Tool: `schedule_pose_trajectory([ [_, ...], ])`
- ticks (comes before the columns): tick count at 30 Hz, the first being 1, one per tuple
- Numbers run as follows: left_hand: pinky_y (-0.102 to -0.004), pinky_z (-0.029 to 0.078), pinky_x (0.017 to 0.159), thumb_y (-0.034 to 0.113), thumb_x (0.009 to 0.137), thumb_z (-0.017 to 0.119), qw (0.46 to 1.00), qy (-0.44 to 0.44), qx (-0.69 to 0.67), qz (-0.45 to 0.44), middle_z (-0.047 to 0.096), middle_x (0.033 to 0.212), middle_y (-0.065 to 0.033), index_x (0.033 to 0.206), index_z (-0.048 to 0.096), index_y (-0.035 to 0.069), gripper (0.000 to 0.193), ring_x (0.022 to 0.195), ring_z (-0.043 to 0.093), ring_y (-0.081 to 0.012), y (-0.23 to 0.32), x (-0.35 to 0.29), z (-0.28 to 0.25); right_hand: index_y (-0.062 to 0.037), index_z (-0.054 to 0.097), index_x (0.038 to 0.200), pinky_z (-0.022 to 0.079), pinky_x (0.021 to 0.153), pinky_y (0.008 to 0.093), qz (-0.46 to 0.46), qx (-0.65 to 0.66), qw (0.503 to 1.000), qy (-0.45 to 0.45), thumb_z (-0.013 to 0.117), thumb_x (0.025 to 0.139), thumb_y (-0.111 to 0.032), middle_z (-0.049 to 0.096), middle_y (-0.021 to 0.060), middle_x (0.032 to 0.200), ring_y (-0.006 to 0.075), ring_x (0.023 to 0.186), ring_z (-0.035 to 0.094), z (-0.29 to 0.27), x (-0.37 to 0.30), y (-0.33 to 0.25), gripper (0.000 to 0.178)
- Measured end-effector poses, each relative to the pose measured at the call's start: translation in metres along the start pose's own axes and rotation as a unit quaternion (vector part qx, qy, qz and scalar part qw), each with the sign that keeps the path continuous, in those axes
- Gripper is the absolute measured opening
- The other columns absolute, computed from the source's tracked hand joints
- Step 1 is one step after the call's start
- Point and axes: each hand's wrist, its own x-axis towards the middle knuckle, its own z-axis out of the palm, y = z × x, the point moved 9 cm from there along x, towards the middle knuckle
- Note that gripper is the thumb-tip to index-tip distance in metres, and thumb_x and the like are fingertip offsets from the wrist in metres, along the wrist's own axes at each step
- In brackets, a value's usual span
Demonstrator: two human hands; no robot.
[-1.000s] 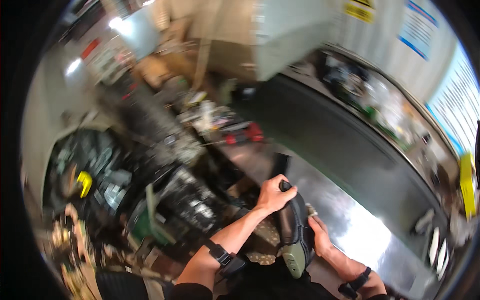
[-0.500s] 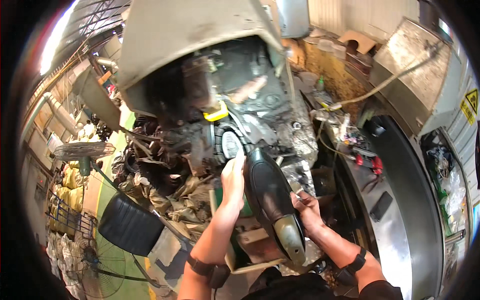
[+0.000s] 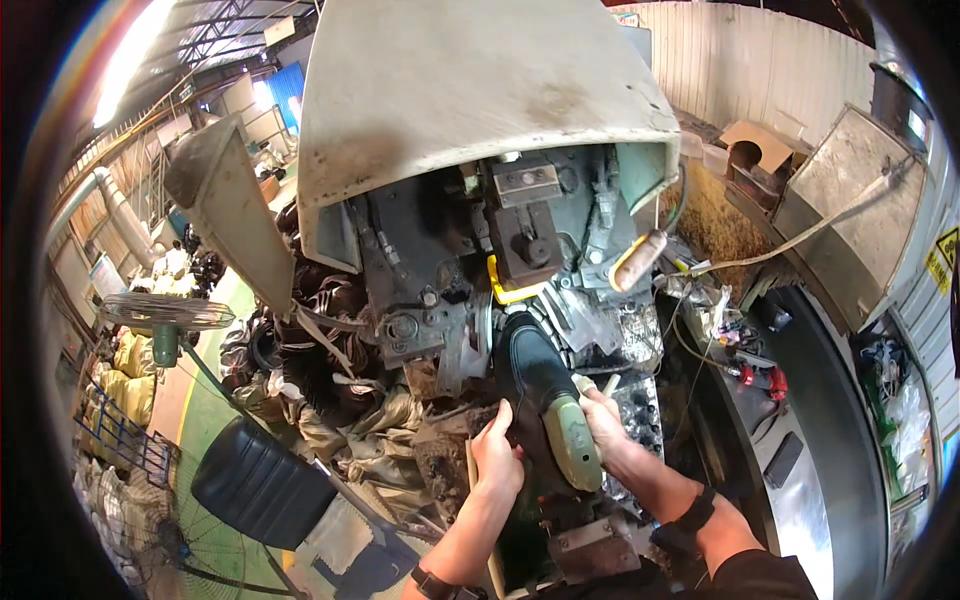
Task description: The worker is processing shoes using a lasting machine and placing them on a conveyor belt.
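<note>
A black shoe upper [image 3: 530, 350] is stretched over a green shoe last [image 3: 572, 447], its toe pointing away from me against the metal parts below the machine's yellow piece [image 3: 515, 291]. My left hand [image 3: 497, 452] is closed along the left side of the shoe, the thumb on top. At the heel end, my right hand [image 3: 608, 428] grips the right side of the last, its fingertips partly hidden. The shoe's underside is out of sight.
A pale hood [image 3: 490, 90] overhangs the machine's dark block [image 3: 525, 245]. A worn roller-shaped handle [image 3: 638, 261] stands to its right. At left are a fan [image 3: 168, 311] and a black padded seat [image 3: 262, 480]; at right a belt [image 3: 840, 430], a red-handled tool [image 3: 765, 382] and a dark phone-like slab [image 3: 784, 459].
The shoe's toe has moved forward in against the machine. My left hand has slid back from near the toe toward the heel. The view has shifted, showing more of the hood.
</note>
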Motion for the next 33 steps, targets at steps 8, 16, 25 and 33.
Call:
schedule_pose_trajectory([
  [8,-0.0328,0.047,0.07,0.033,0.094,0.07,0.998,0.015,-0.014,-0.056,0.07,0.094,-0.0017,0.101,0.07,0.008,0.025,0.083,0.064,-0.0156,-0.01,0.03,-0.005,-0.007,0.054,0.122,0.056,0.074,0.0356,-0.012,-0.038,0.999,0.034,0.068,0.094,-0.014,0.065,0.0069,0.1,0.0187,0.086,0.066,0.0,0.021,-0.007,0.032],
  [16,-0.0339,0.049,0.078,0.031,0.094,0.07,0.996,0.041,-0.014,-0.083,0.071,0.098,-0.0027,0.104,0.07,0.009,0.024,0.089,0.064,-0.0172,-0.013,0.017,0.005,-0.0075,0.053,0.124,0.056,0.074,0.0353,0.014,-0.03,0.999,0.034,0.069,0.094,-0.013,0.066,0.0059,0.101,0.0181,0.087,0.065,-0.006,0.028,-0.007,0.035],
  [25,-0.0347,0.05,0.087,0.027,0.099,0.064,0.99,0.111,-0.089,0.01,0.071,0.107,-0.0095,0.11,0.067,-0.003,0.032,0.093,0.065,-0.021,-0.042,0.044,-0.009,-0.0075,0.047,0.126,0.056,0.073,0.0348,-0.009,-0.037,0.999,0.011,0.068,0.093,-0.009,0.067,0.0071,0.103,0.0182,0.084,0.067,-0.018,0.045,0.005,0.039],
  [33,-0.0281,0.046,0.073,0.028,0.098,0.067,0.983,0.142,-0.062,0.102,0.068,0.09,-0.0024,0.094,0.069,-0.001,0.029,0.078,0.058,-0.0123,-0.045,0.06,-0.022,-0.0081,0.04,0.138,0.058,0.074,0.0343,-0.081,0.024,0.996,-0.016,0.073,0.091,-0.011,0.065,0.0094,0.11,0.0188,0.091,0.067,-0.023,0.061,0.009,0.057],
])
